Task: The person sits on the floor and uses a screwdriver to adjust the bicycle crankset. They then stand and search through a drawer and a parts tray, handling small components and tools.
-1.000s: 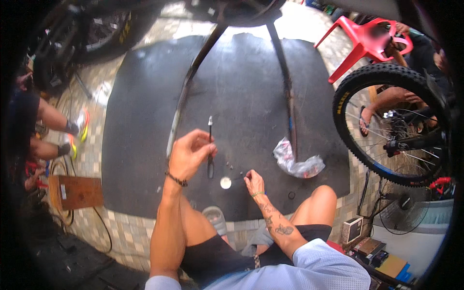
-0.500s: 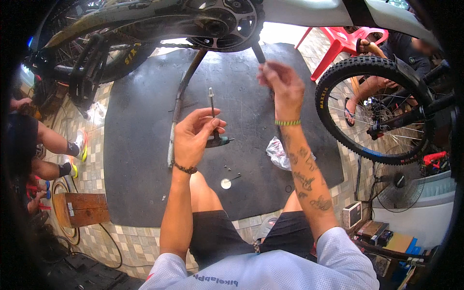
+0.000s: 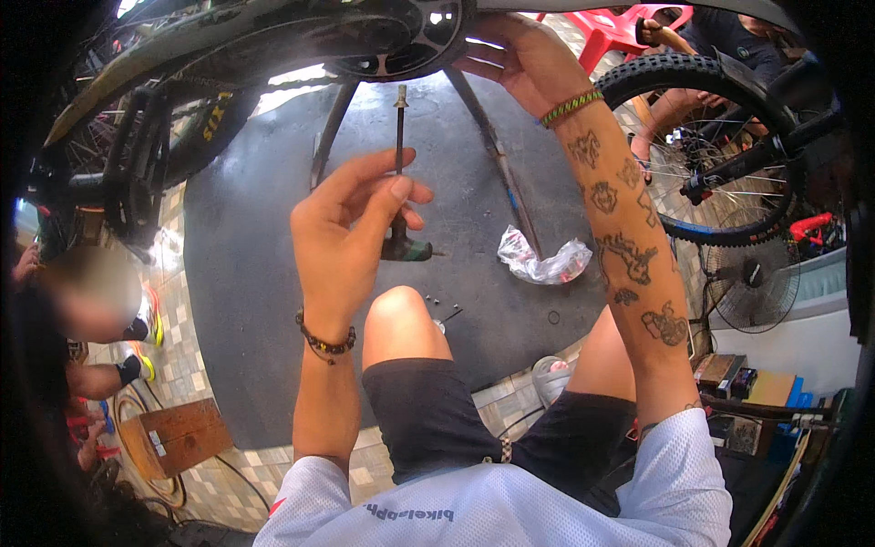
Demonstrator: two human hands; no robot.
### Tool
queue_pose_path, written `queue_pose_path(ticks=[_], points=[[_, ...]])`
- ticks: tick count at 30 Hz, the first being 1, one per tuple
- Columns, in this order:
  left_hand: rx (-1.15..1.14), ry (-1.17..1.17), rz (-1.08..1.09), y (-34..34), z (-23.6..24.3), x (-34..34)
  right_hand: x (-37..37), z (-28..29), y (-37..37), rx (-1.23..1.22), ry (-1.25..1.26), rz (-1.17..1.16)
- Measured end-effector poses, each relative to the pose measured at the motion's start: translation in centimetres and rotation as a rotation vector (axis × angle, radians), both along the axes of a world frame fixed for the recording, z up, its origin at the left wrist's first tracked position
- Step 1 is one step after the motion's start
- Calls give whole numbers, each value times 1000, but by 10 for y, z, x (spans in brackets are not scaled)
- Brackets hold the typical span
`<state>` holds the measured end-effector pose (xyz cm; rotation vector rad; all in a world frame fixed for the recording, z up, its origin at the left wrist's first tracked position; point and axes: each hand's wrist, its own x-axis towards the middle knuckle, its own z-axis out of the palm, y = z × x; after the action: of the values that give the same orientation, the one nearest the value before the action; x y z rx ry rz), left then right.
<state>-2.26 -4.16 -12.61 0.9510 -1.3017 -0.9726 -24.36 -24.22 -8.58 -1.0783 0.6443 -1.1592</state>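
Note:
My left hand (image 3: pixel 344 219) is closed around the shaft of a T-handle hex key (image 3: pixel 399 146). Its dark green handle (image 3: pixel 408 250) hangs below my fingers, and a silver bolt (image 3: pixel 401 98) sits on the upturned tip. The bolt is just under the chainring (image 3: pixel 445 25) of a mountain bike, whose frame (image 3: pixel 164 68) crosses the top of the view. Raised at the right of the chainring, my right hand (image 3: pixel 527 66) has its fingers stretched out and apart against the bike's underside. Some of its fingertips are partly hidden there.
Dark stand legs (image 3: pixel 488 137) rise from the black mat (image 3: pixel 255 301). A clear plastic bag (image 3: pixel 542 259) and several small bolts (image 3: pixel 434 302) lie on it. Right are a front wheel (image 3: pixel 638 87), red chair (image 3: pixel 615 32) and fan (image 3: pixel 752 278); left, a wooden block (image 3: pixel 178 438). People sit on both sides.
My right hand has moved up to the bike beside the chainring. My left hand has raised the hex key and bolt closer to the bike. The view has shifted.

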Motion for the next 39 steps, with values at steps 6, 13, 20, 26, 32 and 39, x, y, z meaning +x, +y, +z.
queue_pose_path(ticks=[6,13,20,26,32,39], points=[[-20,52,-30,6,11,-7,12,9,112,-361,235,-480],[69,55,-69,14,14,-4,21,25,158,-497,313,-262],[102,-70,-26,8,-2,10,5,41,122,-660,671,-75],[41,-175,-1,-4,-15,5,-3,39,105,-843,810,79],[55,-166,-21,-5,-22,0,-6,47,99,-944,901,22],[-41,-121,256,2,53,-32,-28,22,86,-577,316,-295]])
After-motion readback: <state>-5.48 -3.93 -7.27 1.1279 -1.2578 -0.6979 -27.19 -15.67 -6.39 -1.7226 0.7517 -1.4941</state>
